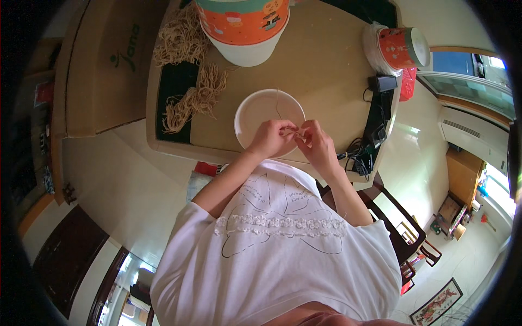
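Note:
A thin beige string (pixel 278 103) lies over a round white shallow dish or lid (pixel 243 111) near the table's front edge. Its lower end runs to my fingertips. My left hand (pixel 272 137) is closed, thumb and fingers pinched on the string over the dish's near side. Opposite it, my right hand (pixel 319 145) is closed too, its fingertips pinching at the same spot and almost touching the left ones. The exact shape of the string between the fingers is hidden. Two loose bundles of beige string, an upper one (pixel 182 41) and a lower one (pixel 198 98), lie to the left.
A large orange and white paper tub (pixel 244 32) stands at the back. Far right is a smaller orange tub (pixel 397 48) on its side, partly in clear plastic. Black adapters (pixel 383 83) and tangled cables (pixel 356 155) line the right edge. A cardboard box (pixel 109 70) stands left.

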The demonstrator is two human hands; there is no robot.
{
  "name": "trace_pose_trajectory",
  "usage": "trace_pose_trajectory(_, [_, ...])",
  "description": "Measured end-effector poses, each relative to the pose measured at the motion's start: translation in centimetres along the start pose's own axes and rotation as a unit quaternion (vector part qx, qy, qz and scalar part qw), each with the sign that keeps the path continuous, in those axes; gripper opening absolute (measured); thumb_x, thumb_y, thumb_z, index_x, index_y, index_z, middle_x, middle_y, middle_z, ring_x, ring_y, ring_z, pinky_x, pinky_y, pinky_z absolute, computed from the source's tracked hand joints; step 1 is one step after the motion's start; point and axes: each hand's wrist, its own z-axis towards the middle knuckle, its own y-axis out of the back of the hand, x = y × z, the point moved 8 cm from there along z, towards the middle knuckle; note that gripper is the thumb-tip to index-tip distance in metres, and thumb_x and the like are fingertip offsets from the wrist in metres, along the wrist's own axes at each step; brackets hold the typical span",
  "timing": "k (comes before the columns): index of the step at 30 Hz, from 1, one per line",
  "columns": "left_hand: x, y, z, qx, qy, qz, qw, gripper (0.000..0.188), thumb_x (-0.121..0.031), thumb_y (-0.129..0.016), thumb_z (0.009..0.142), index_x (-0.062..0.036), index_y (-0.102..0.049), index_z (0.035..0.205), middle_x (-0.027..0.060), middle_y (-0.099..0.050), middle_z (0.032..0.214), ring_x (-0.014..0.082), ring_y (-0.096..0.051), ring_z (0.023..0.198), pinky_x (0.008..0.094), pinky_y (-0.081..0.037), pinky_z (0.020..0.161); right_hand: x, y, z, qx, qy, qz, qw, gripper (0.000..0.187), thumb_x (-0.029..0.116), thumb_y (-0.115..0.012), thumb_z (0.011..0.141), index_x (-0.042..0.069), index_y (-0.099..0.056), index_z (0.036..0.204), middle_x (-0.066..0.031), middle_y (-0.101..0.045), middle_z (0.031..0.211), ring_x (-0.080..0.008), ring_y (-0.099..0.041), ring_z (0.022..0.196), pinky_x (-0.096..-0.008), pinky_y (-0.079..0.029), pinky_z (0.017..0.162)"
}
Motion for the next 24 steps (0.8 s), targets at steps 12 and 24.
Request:
trace_pose_trajectory(12, [-0.3,0.7,-0.2,-0.038,-0.012,0.017,0.999,0.015,-0.016,-0.072,0.081,-0.005,-0.069,0.09,0.0115,-0.068,0.074,0.0173,-0.065,0.065,0.0307,-0.05,0.06,0.9,0.6,0.3,-0.014,0.041,-0.02,0.999,0.019,0.004,-0.063,0.08,0.005,-0.056,0.099,-0.0146,-0.061,0.09,-0.0293,-0.063,0.08,-0.0375,-0.052,0.067])
trace_pose_trajectory(24, [0.3,0.5,0.3,-0.022,-0.026,0.035,0.999,0.013,-0.017,-0.069,0.079,-0.0041,-0.067,0.082,0.0127,-0.063,0.068,0.0229,-0.062,0.061,0.0324,-0.048,0.057,0.8,0.4,0.4,-0.002,0.022,-0.013,1.0,0.017,0.004,-0.061,0.08,0.004,-0.056,0.096,-0.0148,-0.059,0.084,-0.0299,-0.062,0.074,-0.0374,-0.052,0.066])
